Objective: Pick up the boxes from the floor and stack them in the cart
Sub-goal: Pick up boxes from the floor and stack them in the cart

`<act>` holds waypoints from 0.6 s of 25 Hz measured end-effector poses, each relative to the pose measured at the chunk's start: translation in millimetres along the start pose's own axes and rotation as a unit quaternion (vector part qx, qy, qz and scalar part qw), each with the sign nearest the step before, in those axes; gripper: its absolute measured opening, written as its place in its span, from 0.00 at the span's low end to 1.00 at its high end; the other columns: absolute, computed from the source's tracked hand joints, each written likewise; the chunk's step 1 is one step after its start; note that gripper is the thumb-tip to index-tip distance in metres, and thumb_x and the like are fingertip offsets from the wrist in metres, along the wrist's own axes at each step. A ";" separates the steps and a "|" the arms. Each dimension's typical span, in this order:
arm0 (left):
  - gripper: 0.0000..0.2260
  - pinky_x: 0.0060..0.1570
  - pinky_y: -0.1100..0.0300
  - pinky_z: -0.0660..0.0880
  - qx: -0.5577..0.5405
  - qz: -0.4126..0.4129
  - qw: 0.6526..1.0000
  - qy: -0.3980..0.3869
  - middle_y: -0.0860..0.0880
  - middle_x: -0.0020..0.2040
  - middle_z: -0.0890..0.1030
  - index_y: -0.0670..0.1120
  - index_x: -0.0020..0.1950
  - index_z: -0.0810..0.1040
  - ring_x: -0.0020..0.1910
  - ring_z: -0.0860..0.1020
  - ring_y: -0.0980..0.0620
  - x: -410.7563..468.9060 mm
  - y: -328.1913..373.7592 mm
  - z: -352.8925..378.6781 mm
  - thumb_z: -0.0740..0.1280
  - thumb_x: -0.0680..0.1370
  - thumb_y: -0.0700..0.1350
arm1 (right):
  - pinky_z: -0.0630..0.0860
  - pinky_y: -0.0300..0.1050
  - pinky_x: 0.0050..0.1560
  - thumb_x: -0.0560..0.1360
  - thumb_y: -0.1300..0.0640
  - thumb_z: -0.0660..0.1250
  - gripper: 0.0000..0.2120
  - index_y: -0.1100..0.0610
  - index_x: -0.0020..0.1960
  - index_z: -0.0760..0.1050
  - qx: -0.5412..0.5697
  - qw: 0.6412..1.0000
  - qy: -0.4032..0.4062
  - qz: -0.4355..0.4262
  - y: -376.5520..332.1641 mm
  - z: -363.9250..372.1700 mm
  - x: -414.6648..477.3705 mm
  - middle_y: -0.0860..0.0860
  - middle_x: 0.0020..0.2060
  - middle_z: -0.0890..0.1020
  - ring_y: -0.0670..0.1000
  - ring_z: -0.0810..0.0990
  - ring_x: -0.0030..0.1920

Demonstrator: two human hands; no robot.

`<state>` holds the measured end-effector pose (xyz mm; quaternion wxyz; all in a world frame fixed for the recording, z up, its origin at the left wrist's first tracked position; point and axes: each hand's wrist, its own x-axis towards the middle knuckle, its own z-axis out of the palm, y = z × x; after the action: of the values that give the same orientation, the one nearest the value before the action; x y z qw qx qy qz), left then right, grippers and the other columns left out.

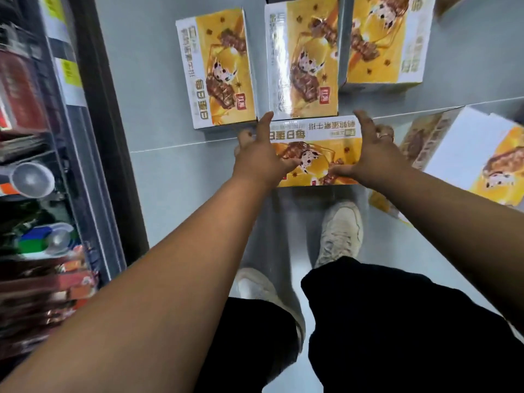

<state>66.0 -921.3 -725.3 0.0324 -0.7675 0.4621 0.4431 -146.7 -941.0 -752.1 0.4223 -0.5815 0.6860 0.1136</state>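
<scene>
Several yellow-and-white printed boxes lie on the grey floor. The nearest box [314,146] lies crosswise just ahead of my feet. My left hand [259,157] is clamped on its left end, thumb on top and fingers around the side. My right hand [371,157] grips its right end the same way, a ring on one finger. Three more boxes lie beyond it: a left box [218,69], a middle box [303,58] and a right box [388,41]. Another box [479,154] lies tilted at the right. No cart is in view.
A shelf unit [42,165] packed with goods runs along the left, its dark base post [113,154] close to my left arm. My two pale shoes [340,231] and dark trousers stand on the grey floor [158,194] below the held box.
</scene>
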 end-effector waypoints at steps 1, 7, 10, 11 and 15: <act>0.47 0.67 0.49 0.64 0.019 -0.012 1.000 -0.007 0.42 0.71 0.60 0.60 0.77 0.49 0.70 0.63 0.40 17.7 -7.2 12.0 0.76 0.67 0.59 | 0.67 0.58 0.68 0.61 0.42 0.80 0.59 0.39 0.76 0.41 -0.004 1.000 -0.001 0.010 5.6 9.0 16.4 0.65 0.74 0.53 0.67 0.67 0.69; 0.54 0.58 0.52 0.73 -0.075 -0.061 0.992 -0.075 0.47 0.67 0.69 0.64 0.76 0.41 0.63 0.73 0.46 76.4 -41.7 56.3 0.79 0.66 0.53 | 0.68 0.55 0.67 0.58 0.44 0.82 0.64 0.36 0.76 0.36 0.022 0.999 -0.032 0.028 23.9 44.0 74.4 0.63 0.72 0.57 0.65 0.69 0.67; 0.55 0.53 0.54 0.74 -0.086 -0.073 0.991 -0.066 0.49 0.67 0.71 0.67 0.74 0.40 0.61 0.76 0.46 71.8 -41.9 63.7 0.80 0.65 0.53 | 0.72 0.55 0.61 0.57 0.44 0.82 0.64 0.36 0.76 0.39 0.011 1.000 -0.023 0.018 22.8 43.2 76.8 0.60 0.68 0.63 0.63 0.74 0.61; 0.55 0.52 0.54 0.75 -0.081 -0.076 0.992 -0.064 0.48 0.67 0.70 0.67 0.74 0.40 0.61 0.76 0.46 67.0 -41.0 64.2 0.80 0.65 0.54 | 0.73 0.55 0.60 0.57 0.44 0.82 0.63 0.37 0.76 0.40 0.012 0.999 -0.023 0.019 22.7 40.7 74.1 0.60 0.67 0.63 0.63 0.74 0.61; 0.53 0.47 0.57 0.73 -0.044 -0.061 0.996 -0.044 0.46 0.65 0.70 0.67 0.75 0.40 0.57 0.76 0.47 44.5 -38.7 53.8 0.78 0.67 0.54 | 0.72 0.55 0.61 0.58 0.45 0.82 0.62 0.39 0.76 0.42 0.012 1.000 -0.017 0.011 16.8 25.7 50.5 0.60 0.68 0.64 0.62 0.73 0.63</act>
<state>67.6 -904.8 -803.4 0.0454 -0.7747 0.3926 0.4937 -148.6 -954.8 -809.5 0.4400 -0.5669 0.6861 0.1197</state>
